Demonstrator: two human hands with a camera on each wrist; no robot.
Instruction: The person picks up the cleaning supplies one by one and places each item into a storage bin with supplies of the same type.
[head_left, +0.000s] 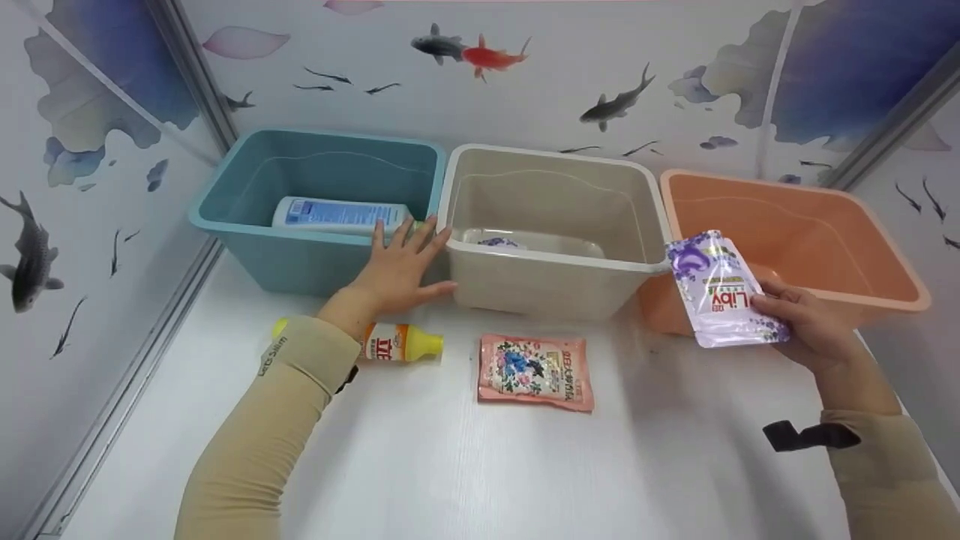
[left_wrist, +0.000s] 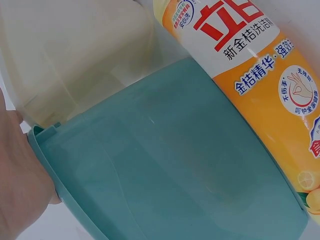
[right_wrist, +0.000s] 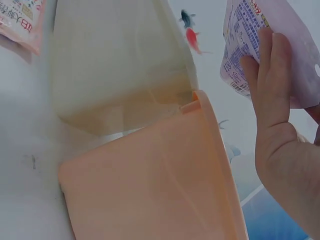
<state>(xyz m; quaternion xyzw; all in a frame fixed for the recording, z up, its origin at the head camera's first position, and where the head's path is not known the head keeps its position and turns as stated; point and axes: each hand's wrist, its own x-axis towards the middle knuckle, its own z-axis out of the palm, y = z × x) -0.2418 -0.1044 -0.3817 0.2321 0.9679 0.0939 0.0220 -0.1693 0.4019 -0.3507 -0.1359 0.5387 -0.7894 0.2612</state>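
Observation:
My right hand (head_left: pixel 810 319) pinches a purple Liby pouch (head_left: pixel 720 292) by its edge, thumb on the printed front. It hangs before the front rim of the orange bin (head_left: pixel 870 301); the right wrist view shows fingers flat along its back (right_wrist: pixel 242 47). My left hand (head_left: pixel 397 270) has its fingers spread, fingertips right at the front rim of the teal bin (head_left: pixel 300 262), beside the beige bin (head_left: pixel 540 289). Below that hand a yellow-and-orange dish soap bottle (head_left: pixel 386 343) lies on its side, partly hidden by the sleeve. A pink packet (head_left: pixel 534 371) lies flat on the table.
The three bins stand in a row along the back wall (head_left: pixel 525 97), which has fish printed on it. Inside the teal bin lies a white bottle with a blue label (head_left: pixel 337 213). A small purple-printed item (head_left: pixel 498 242) shows in the beige bin. Metal frame posts (head_left: pixel 196 75) border the white table.

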